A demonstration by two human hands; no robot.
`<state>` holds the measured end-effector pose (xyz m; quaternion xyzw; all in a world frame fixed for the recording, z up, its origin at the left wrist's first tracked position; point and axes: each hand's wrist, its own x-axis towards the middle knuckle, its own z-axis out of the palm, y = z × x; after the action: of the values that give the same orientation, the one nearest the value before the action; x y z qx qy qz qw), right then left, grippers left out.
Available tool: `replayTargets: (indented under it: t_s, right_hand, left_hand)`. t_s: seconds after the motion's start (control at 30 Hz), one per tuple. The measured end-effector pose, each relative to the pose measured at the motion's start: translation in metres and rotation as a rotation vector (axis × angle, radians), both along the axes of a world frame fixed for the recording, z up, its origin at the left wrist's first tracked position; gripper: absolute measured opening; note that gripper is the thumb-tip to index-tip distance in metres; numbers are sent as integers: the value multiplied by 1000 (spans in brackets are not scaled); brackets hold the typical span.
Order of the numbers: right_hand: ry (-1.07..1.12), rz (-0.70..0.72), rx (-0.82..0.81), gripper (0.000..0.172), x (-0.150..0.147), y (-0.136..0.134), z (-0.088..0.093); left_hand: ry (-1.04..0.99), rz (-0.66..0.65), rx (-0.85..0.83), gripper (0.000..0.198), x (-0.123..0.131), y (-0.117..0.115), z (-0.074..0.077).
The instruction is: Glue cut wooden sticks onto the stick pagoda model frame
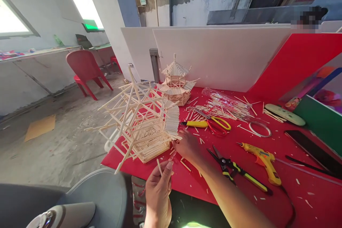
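My left hand (160, 185) is closed at the table's front edge, pinching a short wooden stick (159, 166) that points upward. A thin clear wisp, perhaps glue or plastic, trails near those fingertips. My right hand (188, 146) reaches to the right side of the unfinished stick-built pavilion model (145, 128). Its fingers are curled beside the lower edge of the slatted roof panel (172, 119); what the fingertips hold, if anything, is hidden. Bare roof beams jut out on the model's left, above a patterned floor. Behind it stands a tiered stick pavilion (175, 82).
Loose sticks and a plastic bag of sticks (227, 103) lie on the red tabletop (301, 203). Yellow-handled scissors (220, 123), a yellow cutter (197, 124), black-and-green pliers (237, 171) and a yellow glue gun (263, 160) lie to the right. A grey stool (98, 192) carries a white bottle (66, 215).
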<state>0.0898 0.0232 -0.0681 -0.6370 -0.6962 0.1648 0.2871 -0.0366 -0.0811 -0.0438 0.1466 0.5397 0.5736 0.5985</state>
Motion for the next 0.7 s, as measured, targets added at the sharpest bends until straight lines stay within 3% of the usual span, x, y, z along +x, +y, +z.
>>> replayTargets:
  t_s: [0.07, 0.17, 0.37, 0.47, 0.53, 0.6, 0.67, 0.7]
  right_hand:
    - [105, 32, -35, 11, 13, -12, 7]
    - [268, 115, -99, 23, 42, -40, 20]
    - [555, 146, -118, 20, 80, -87, 43]
    - [536, 121, -66, 24, 101, -97, 49]
    - [440, 17, -8, 28, 129, -106, 45]
    - [211, -300, 92, 27, 168, -120, 31]
    - [-128, -602, 26, 30, 212, -136, 7]
    - [-215, -648, -80, 32, 232, -142, -7]
  left_hand:
    - [18, -19, 10, 35, 5, 0, 1]
    - [38, -110, 28, 35, 16, 4, 4]
    - [-51, -462, 39, 37, 53, 20, 9]
    - [-116, -578, 13, 39, 70, 26, 13]
    - [-130, -581, 7, 41, 75, 28, 16]
    - [-136, -549, 14, 42, 74, 28, 20]
    - [-139, -506, 23, 43, 69, 24, 25]
    - [-139, -479, 29, 43, 65, 22, 28]
